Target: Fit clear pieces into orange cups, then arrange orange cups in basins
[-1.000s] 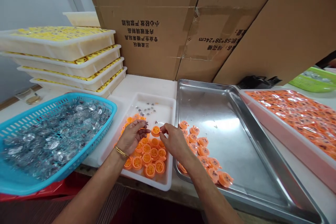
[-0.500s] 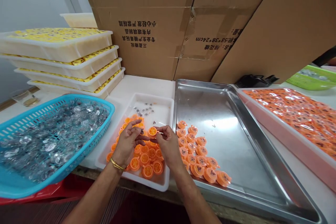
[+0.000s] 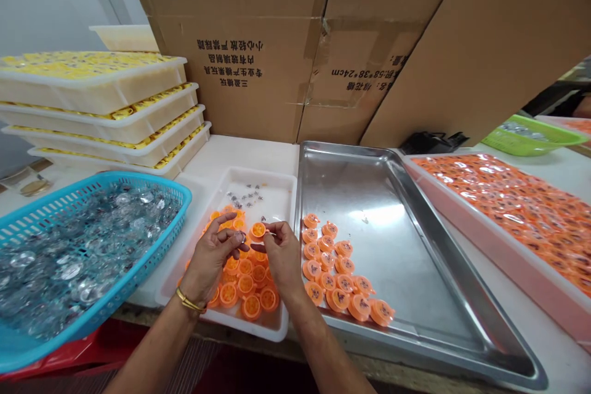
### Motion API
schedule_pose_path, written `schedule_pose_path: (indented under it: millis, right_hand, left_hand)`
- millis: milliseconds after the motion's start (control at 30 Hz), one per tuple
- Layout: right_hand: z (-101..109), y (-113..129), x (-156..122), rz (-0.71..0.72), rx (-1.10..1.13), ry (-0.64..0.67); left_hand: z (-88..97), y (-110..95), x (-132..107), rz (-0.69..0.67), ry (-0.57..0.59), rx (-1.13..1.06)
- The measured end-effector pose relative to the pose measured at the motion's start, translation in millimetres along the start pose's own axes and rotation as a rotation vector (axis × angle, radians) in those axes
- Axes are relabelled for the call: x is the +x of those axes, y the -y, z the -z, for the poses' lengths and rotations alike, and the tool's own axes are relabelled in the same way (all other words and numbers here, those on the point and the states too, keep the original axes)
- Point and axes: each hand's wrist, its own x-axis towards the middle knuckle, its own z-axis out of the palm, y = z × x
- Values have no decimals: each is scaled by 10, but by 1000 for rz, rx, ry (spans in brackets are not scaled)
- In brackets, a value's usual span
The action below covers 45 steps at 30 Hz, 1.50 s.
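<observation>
My right hand [image 3: 281, 257] pinches a small round orange cap [image 3: 258, 230] above the white tray [image 3: 277, 197]. My left hand [image 3: 213, 257], with a gold bangle at the wrist, pinches a tiny metal piece [image 3: 242, 237] right beside that cap. Under both hands lies a cluster of open orange caps [image 3: 244, 286] in the white tray. A few small metal pieces [image 3: 247, 197] lie at the tray's far end. In the steel tray [image 3: 406, 246] to the right, several orange pieces [image 3: 339, 280] lie in rows near its front left corner.
A blue basket [image 3: 115, 295] of clear plastic pieces sits at the left. Stacked white trays [image 3: 106, 104] with yellow items stand behind it. A pink tray [image 3: 466, 221] of wrapped orange items is at the right, a green basket [image 3: 530, 138] beyond. Cardboard boxes [image 3: 323, 43] wall the back.
Both hands drew closer together and nearer to me; the orange cap in my right hand now meets the left fingertips. The view shifted slightly right.
</observation>
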Motion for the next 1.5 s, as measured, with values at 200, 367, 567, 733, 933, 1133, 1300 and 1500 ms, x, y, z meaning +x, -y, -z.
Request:
schedule_pose_path:
  millis: [200,367,567,733,933,1133,1300,1500]
  right_hand:
    - [-18,-23,42,10,31,-38]
    - [9,-46,29,13,22,-19]
    - [14,-40,18,10,8,-9]
    - [13,-43,19,1,16,0]
    - [2,-30,8,4,27,-22]
    - [8,-40,2,11,22,-11]
    - [7,-32,-15,-2,16,12]
    - [10,-32,-10,-7,17,9]
  left_hand:
    - [-11,-51,5,-118,-63,177]
    - [-16,-28,-21,-185,-70,248]
    - [45,26,-10,-279,-127,473]
    - [63,10,-1,-358,-97,651]
    - [24,-88,16,-498,-98,752]
    - [29,-78,59,-424,-69,648]
    - [24,-52,76,-254,32,396]
    - [-15,-125,64,-289,72,356]
